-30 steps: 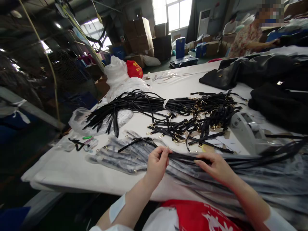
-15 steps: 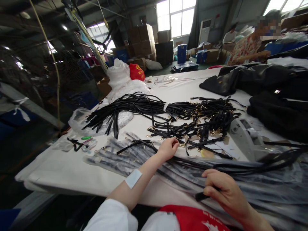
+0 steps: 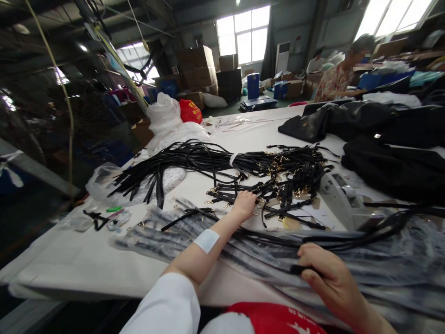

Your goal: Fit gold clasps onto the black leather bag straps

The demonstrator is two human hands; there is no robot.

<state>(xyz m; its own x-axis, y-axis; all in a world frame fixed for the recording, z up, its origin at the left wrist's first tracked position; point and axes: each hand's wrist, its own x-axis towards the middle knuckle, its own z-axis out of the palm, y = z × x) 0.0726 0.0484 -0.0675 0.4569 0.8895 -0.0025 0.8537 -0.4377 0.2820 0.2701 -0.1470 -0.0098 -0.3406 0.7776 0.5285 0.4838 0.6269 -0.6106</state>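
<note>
My left hand reaches over the near edge of a pile of short black straps with gold-coloured clasps. Its fingers are curled down, and whatever lies under their tips is hidden. My right hand is closed around a black strap, whose end sticks out to the left of the thumb. Beneath both arms lie long black straps in clear plastic sleeves. A loose black strap rests on these sleeves, left of my left hand.
A bundle of long black straps, tied with a white band, lies behind. A grey tape dispenser stands right of the pile. Black bags cover the right back. Farther off, a person is beside cartons and sacks.
My left hand has moved onto the near edge of the strap pile, its fingers now turned down. The strap end in my right hand has risen slightly. The view has shifted a little to the right.
</note>
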